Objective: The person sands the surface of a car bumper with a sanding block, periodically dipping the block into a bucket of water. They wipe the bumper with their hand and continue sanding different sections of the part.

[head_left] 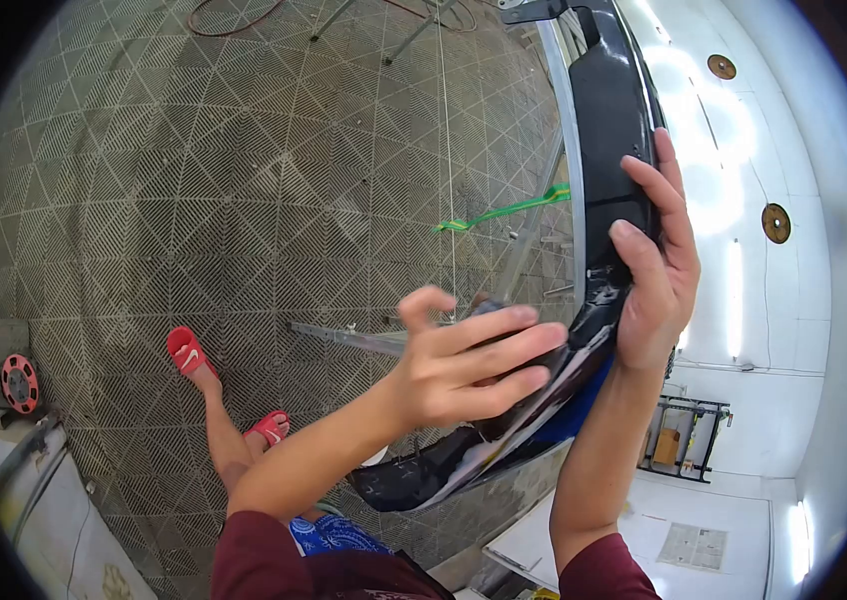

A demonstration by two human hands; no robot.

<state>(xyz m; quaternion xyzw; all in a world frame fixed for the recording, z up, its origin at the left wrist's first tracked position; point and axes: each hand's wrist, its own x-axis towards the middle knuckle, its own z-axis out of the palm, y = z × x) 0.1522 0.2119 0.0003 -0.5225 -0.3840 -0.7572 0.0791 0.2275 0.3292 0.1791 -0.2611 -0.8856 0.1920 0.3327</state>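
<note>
A long, glossy black car bumper (612, 120) runs from the top right, curves in the middle and ends at the lower centre. Its surface is wet-looking and reflective near the bend. My right hand (659, 270) grips the upper part, thumb on the near face and fingers over the outer edge. At the bend, my left hand (479, 362) has its fingers bent over a dark object (487, 302), mostly hidden under them; I cannot make out its kind. One finger of that hand is curled up, away from the surface.
Metal stand legs (344, 338) reach out under the bumper. A green strap (514, 208) is tied near it. My feet wear red slides (187, 350) on the patterned floor (194, 200). A reel (20, 383) is at the left, and a rack (689, 438) hangs on the white wall.
</note>
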